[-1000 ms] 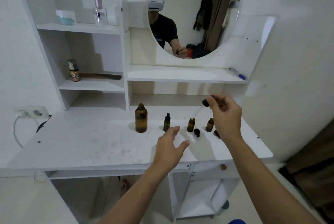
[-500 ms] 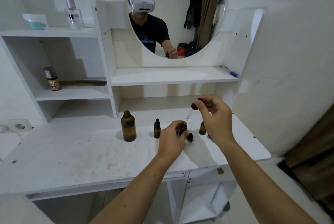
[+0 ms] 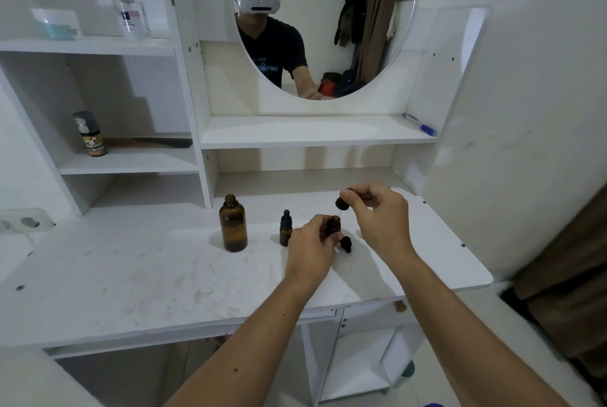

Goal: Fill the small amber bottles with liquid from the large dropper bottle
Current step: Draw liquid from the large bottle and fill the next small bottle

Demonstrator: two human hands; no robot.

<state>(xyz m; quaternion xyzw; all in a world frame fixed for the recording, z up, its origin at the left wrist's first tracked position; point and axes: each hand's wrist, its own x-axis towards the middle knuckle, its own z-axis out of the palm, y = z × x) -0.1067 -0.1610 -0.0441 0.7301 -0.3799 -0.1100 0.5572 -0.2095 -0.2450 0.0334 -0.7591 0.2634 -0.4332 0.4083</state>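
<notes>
A white desk [image 3: 131,278], scuffed and stained, fills the near view. On it the left hand [image 3: 310,250] curls around an uncapped small bottle [image 3: 334,225]; a loose black cap [image 3: 346,244] lies just right. The right hand [image 3: 377,216] pinches a dropper [image 3: 342,202] above that bottle. Left stand a capped bottle [image 3: 285,229] and the big bottle [image 3: 233,224], open. Farther back, white shelves [image 3: 315,134] hold a pen [image 3: 419,125]; a round mirror [image 3: 328,22] hangs on the wall.

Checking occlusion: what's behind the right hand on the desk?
The right hand pinches the dropper cap above the desk. Nothing shows behind it; any small bottle or loose cap there is covered.
</notes>
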